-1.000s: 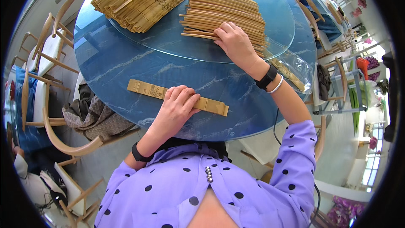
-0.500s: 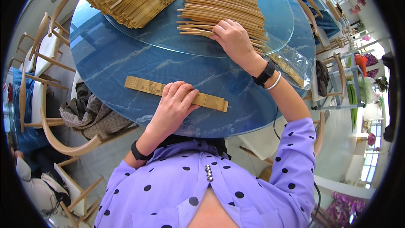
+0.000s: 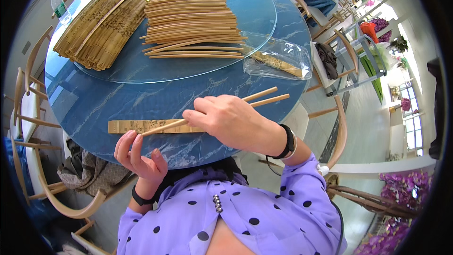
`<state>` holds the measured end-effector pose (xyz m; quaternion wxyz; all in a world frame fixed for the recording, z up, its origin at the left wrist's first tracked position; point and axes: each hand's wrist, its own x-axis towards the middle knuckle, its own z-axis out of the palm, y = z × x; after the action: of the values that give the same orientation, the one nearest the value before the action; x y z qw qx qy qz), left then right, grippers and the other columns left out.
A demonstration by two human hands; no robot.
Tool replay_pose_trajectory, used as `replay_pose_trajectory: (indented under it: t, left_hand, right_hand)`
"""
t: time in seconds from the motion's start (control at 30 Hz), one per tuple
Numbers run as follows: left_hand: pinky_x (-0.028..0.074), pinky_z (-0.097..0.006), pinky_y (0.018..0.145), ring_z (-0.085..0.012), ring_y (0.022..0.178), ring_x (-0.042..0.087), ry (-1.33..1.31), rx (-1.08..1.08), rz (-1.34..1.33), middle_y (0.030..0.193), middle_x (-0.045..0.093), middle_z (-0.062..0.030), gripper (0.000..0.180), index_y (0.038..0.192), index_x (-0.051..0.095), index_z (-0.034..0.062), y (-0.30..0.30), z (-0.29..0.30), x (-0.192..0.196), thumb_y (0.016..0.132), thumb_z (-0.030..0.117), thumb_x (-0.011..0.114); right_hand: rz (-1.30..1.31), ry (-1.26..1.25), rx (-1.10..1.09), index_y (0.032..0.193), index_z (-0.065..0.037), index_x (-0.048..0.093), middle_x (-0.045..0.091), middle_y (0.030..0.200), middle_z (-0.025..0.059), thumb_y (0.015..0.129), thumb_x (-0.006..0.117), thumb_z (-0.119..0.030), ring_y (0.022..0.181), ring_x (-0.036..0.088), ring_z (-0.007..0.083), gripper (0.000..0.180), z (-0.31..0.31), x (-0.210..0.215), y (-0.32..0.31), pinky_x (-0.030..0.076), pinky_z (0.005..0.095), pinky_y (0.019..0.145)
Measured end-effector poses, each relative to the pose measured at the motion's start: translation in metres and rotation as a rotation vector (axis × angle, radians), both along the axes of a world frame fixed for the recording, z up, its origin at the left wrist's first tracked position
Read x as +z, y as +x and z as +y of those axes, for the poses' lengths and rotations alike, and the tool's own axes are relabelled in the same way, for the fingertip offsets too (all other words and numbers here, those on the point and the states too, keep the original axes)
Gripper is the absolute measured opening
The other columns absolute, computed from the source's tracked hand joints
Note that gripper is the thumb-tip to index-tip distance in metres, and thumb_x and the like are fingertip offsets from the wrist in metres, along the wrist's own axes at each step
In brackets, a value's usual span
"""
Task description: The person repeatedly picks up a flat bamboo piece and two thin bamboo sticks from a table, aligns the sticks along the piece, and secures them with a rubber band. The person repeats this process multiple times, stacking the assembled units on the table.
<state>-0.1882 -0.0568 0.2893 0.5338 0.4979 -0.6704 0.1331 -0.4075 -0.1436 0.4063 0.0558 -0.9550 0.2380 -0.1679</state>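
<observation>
Table (image 3: pixel 212 86): round, blue, marbled; it spans most of my view.
Turntable (image 3: pixel 255 19): clear glass, on the table.
Pile of sleeves (image 3: pixel 101 26): tan, printed, spread on the turntable's left.
Row of sticks (image 3: pixel 188 19): pale, slim, laid side by side, right of the pile.
Bag (image 3: pixel 281 57): clear plastic, beyond the row's right end, a printed sleeve inside.
My right hand (image 3: pixel 233 120): closed around two sticks at mid-length, knuckles up.
My left hand (image 3: pixel 141 160): fingers loosely extended, thumb apart, fingertips at the sticks' left ends.
Single sleeve (image 3: pixel 141 126): tan, flat on the table below the sticks; its right part is hidden by my right hand.
Two sticks (image 3: pixel 270 100): held slantwise above the single sleeve, right ends spread. Likely light, stiff, smooth enough to roll; best pinched together near the middle, the left fingers steadying the tips.

Changes against half a second ago: my right hand has left the row and come nearer me with the sticks; my left has come off the single sleeve; the view has shifted.
</observation>
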Motion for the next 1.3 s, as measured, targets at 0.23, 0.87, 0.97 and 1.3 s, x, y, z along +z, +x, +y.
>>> replay_pose_trajectory:
  t: [0.23, 0.87, 0.97, 1.3]
  left_hand:
    - [0.047, -0.037, 0.064, -0.0269, 0.069, 0.06, 0.433, -0.693, 0.201, 0.076, 0.064, -0.0117, 0.054, 0.084, 0.069, -0.0002, -0.019, 0.0, 0.031, 0.108, 0.041, 0.043]
    - [0.044, -0.045, 0.102, -0.0314, 0.119, 0.052, 0.592, -0.192, -0.546, 0.123, 0.06, -0.0093, 0.06, 0.131, 0.061, 0.0024, -0.031, -0.033, 0.027, 0.08, 0.027, 0.079]
    - [0.045, -0.044, 0.101, -0.03, 0.114, 0.055, 0.62, -0.25, -0.51, 0.117, 0.06, -0.0093, 0.051, 0.123, 0.064, 0.0022, -0.035, -0.037, 0.018, 0.079, 0.021, 0.08]
    - [0.044, -0.045, 0.101, -0.0286, 0.116, 0.057, 0.551, -0.288, -0.377, 0.119, 0.061, -0.0075, 0.048, 0.119, 0.067, 0.0052, -0.044, -0.035, 0.019, 0.076, 0.019, 0.082]
  right_hand:
    - [0.061, 0.192, -0.09, 0.097, -0.008, 0.066, 0.054, 0.069, 0.0042, 0.095, 0.068, -0.036, 0.059, 0.063, 0.0212, 0.028, 0.066, -0.031, -0.02, 0.05, 0.0348, 0.051]
    - [-0.203, 0.432, -0.568, 0.081, -0.004, 0.059, 0.056, 0.067, 0.0121, 0.1, 0.064, -0.033, 0.058, 0.056, 0.0335, 0.035, 0.077, -0.055, -0.079, 0.043, 0.0408, 0.051]
    - [-0.214, 0.431, -0.615, 0.081, -0.004, 0.059, 0.056, 0.066, 0.0126, 0.102, 0.062, -0.032, 0.058, 0.054, 0.0342, 0.035, 0.07, -0.064, -0.077, 0.041, 0.0412, 0.052]
    - [-0.338, 0.555, -0.641, 0.097, -0.001, 0.066, 0.057, 0.067, 0.0105, 0.102, 0.065, -0.027, 0.056, 0.053, 0.0228, 0.026, 0.051, -0.062, -0.072, 0.041, 0.035, 0.054]
